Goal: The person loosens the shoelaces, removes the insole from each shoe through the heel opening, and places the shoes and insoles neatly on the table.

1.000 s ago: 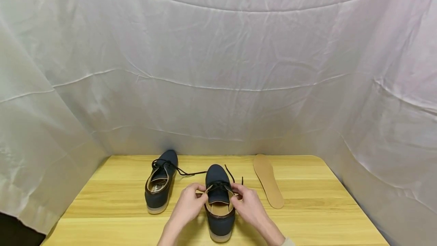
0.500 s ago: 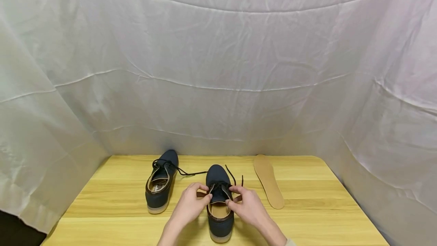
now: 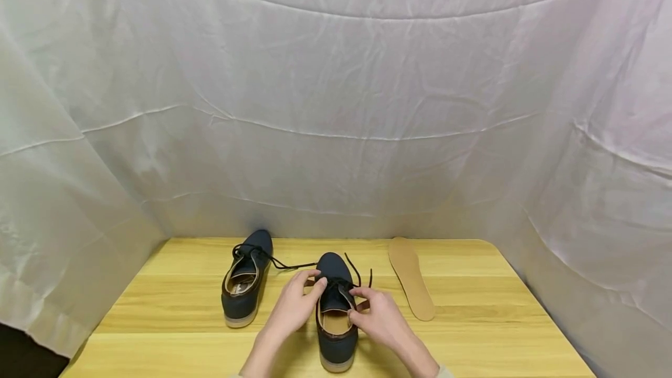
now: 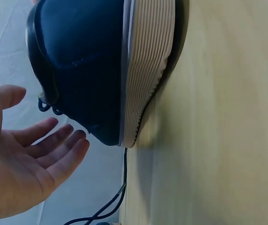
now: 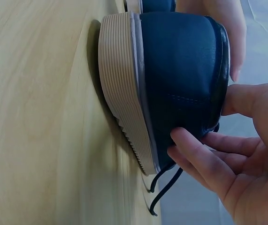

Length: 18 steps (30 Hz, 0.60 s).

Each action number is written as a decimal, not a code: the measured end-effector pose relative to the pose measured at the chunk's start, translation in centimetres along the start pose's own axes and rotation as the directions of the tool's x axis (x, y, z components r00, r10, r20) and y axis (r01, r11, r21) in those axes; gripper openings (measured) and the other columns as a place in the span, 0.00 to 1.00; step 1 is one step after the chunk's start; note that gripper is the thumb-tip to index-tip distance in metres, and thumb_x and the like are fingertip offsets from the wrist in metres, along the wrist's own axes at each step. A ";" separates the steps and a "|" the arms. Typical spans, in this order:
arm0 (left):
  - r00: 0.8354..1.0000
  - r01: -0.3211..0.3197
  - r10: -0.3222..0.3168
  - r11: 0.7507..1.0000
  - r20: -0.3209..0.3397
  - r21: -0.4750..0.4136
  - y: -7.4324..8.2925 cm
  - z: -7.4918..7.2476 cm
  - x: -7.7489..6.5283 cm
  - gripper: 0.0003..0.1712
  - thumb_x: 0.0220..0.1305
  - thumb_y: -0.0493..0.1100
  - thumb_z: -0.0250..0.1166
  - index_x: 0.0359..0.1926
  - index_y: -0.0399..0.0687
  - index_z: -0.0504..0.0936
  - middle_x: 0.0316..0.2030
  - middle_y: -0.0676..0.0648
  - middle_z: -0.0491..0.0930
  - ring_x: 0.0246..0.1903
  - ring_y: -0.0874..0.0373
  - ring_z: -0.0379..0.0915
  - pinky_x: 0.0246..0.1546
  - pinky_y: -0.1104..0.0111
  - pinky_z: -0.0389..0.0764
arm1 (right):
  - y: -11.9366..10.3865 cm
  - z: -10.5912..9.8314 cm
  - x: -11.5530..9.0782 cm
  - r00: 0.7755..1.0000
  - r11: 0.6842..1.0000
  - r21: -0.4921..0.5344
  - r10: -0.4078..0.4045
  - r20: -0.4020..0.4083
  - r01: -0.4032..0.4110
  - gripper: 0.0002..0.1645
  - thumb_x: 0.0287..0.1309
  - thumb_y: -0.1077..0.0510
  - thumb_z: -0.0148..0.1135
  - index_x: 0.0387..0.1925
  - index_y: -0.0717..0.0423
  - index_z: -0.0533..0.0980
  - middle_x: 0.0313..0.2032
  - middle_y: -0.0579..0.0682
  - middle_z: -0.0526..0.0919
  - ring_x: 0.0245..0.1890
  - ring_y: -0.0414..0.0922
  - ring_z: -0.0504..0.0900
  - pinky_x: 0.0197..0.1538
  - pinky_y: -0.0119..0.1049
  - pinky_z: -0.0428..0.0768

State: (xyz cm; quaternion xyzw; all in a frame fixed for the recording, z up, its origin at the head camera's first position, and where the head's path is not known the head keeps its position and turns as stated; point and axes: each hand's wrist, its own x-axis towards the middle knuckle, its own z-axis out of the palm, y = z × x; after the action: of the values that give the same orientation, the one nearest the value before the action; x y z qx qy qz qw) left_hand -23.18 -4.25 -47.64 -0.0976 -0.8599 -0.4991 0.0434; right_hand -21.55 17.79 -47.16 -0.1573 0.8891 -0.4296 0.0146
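A dark navy lace-up shoe [image 3: 332, 265] with a pale ridged sole stands on the table, toe pointing away, a tan insole [image 3: 336, 323] showing inside it. My right hand [image 3: 381, 316] pinches the right side of its opening; in the right wrist view the thumb hooks over the collar and the fingers lie against the outer wall. On the other side, my left hand [image 3: 296, 304] hovers beside the laces. Seen in the left wrist view, the left fingers [image 4: 61, 157] are spread and relaxed, a little off the shoe.
To the left stands the matching navy shoe [image 3: 240, 306], its black lace [image 3: 289, 266] trailing toward the middle shoe. A loose tan insole [image 3: 412, 279] lies flat on the right. Grey-white cloth [image 3: 336, 174] hangs behind the wooden table [image 3: 488, 331] and along both sides.
My left hand has let go of the shoe's left flap and moved slightly up toward the laces. The right hand stays at the right side, its thumb shifted a little toward the inside.
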 end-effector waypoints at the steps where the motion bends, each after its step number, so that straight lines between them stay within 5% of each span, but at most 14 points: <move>1: 1.000 -0.016 0.016 1.000 0.001 0.004 -0.1 0.0 0.3 0.27 0.78 0.55 0.59 0.64 0.41 0.79 0.62 0.39 0.78 0.61 0.40 0.75 0.57 0.46 0.80 | 0.1 0.0 0.0 1.000 1.000 -0.001 -0.002 0.000 0.002 0.29 0.53 0.61 0.69 0.59 0.66 0.80 0.55 0.62 0.85 0.41 0.47 0.89 0.36 0.34 0.85; 8: 0.991 -0.119 0.115 0.991 0.062 0.065 -1.2 -0.2 2.3 0.23 0.82 0.51 0.53 0.64 0.42 0.81 0.65 0.41 0.78 0.68 0.39 0.70 0.66 0.43 0.72 | 0.1 -0.1 0.1 1.000 1.000 0.009 -0.007 0.025 0.007 0.30 0.52 0.61 0.68 0.59 0.65 0.80 0.55 0.61 0.85 0.42 0.48 0.89 0.36 0.34 0.84; 18: 0.973 -0.157 0.132 0.980 0.191 0.120 -2.6 -1.1 3.2 0.20 0.82 0.45 0.51 0.61 0.44 0.84 0.66 0.41 0.78 0.71 0.38 0.66 0.70 0.42 0.66 | 0.3 -0.2 0.2 0.996 0.999 0.011 -0.052 0.072 0.052 0.30 0.52 0.61 0.67 0.60 0.65 0.80 0.48 0.60 0.88 0.42 0.49 0.89 0.31 0.32 0.81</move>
State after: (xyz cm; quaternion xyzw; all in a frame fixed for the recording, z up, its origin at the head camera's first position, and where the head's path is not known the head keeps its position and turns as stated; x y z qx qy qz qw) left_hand -26.93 -6.05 -48.74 -0.2020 -0.8825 -0.4246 0.0073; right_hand -21.86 18.06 -47.26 -0.1957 0.8817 -0.4278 0.0362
